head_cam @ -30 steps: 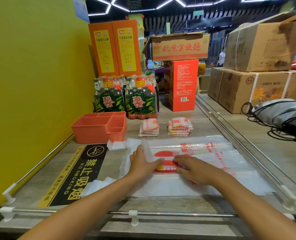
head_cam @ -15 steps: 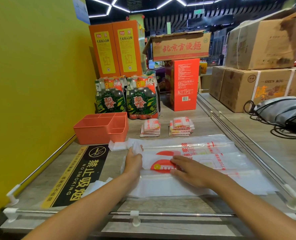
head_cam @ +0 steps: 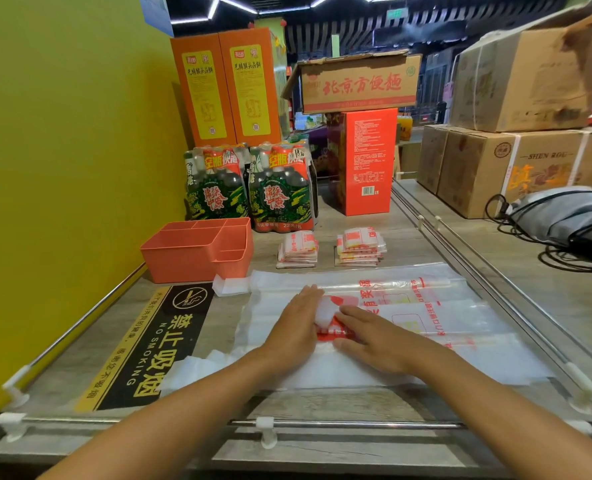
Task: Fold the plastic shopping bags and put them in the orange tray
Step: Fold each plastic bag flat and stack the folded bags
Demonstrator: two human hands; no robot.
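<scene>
Both hands lie flat on the bag (head_cam: 408, 327), which is spread on the counter (head_cam: 322, 455) near the front rail. The left hand (head_cam: 296, 327) has straight fingers pressed together on the white plastic, I think to hold the layers so they do not slide. The right hand (head_cam: 374, 341) is also open, fingers resting on the red print, with a small raised fold of plastic between the two hands. It seems a fold is being started or flattened. The tray (head_cam: 197, 251) stands at the far left by the wall and looks empty; two piles of folded bags (head_cam: 329, 251) lie beside it, not yet inside
</scene>
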